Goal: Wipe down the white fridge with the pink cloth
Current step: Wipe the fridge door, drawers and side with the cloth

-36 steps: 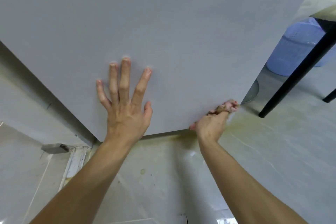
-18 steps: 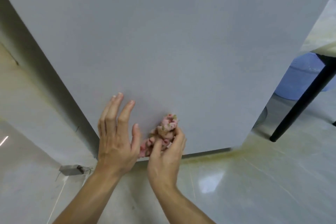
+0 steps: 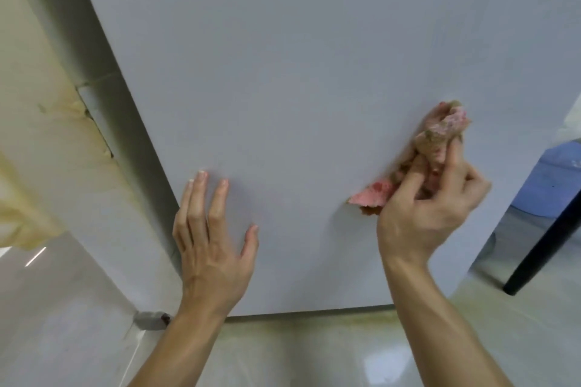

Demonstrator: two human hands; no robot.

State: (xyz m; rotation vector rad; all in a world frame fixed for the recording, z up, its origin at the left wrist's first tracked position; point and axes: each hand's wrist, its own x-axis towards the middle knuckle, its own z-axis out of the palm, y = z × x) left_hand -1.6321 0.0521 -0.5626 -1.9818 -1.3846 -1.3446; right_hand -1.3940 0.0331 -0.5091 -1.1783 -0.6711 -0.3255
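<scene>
Fridge [image 3: 298, 72] mid-wipe, cloth [image 3: 440, 138] near right edge.
Right hand [image 3: 430, 214] grips bunched cloth against it; left hand [image 3: 210, 242] spread flat, low left. No marks visible; share left to wipe unclear.

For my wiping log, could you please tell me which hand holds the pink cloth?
The right hand: its fingers curl round the bunched pink cloth against the white fridge, while the left hand rests flat on it, holding nothing.
</scene>
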